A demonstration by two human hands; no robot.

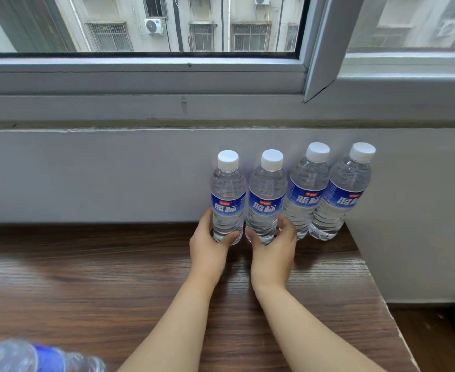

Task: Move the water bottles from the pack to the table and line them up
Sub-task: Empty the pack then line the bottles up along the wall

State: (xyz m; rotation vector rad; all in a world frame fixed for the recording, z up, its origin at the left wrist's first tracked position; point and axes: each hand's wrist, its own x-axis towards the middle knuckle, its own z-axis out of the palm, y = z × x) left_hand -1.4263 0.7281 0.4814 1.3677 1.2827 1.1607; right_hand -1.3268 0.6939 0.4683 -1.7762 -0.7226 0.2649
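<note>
Four bottles (288, 194) upright on table (86, 277); each hand grips one.

Left hand (210, 245): bare, no ring, entering from 6 o'clock.
Right hand (273, 248): bare.
Forearms: unsleeved, no watch.

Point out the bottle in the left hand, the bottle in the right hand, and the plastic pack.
Left-hand bottle (227, 202): head view, on its blue label.
Right-hand bottle (266, 204): head view, on its blue label.
Plastic pack (19, 357): head view, on the wrap at the bottom-left corner.
</note>
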